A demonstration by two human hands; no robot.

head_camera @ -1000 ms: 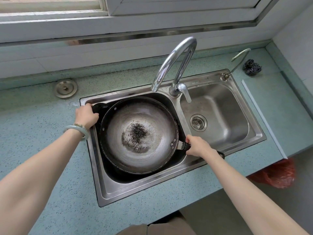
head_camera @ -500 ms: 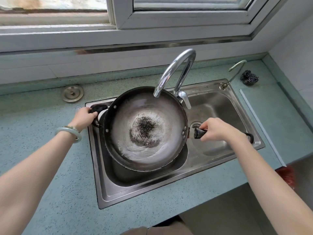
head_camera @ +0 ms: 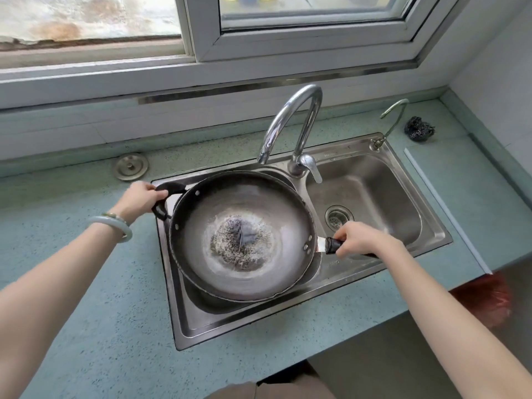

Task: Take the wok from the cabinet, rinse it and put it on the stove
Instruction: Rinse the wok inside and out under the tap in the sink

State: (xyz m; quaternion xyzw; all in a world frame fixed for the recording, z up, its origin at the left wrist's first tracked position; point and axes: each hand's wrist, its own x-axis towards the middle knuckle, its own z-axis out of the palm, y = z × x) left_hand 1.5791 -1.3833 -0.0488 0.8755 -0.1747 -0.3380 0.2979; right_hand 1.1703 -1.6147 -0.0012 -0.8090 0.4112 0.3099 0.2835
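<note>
teal countertop (head_camera: 86, 326) surrounds a double sink (head_camera: 388, 263). wok (head_camera: 241, 234) spans left basin, long axis left-right. left hand (head_camera: 141, 197) clasps loop handle; right hand (head_camera: 362, 239) clasps stick handle.

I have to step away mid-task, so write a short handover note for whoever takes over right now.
Left hand: gripping the wok's loop handle.
Right hand: gripping the long handle.
Wok: out of the cabinet, held over the left sink basin, below the faucet; a little water in its bottom.
No water is running.
Left: finish rinsing if needed, tip out the water, carry it to the stove, which is out of view.
</note>
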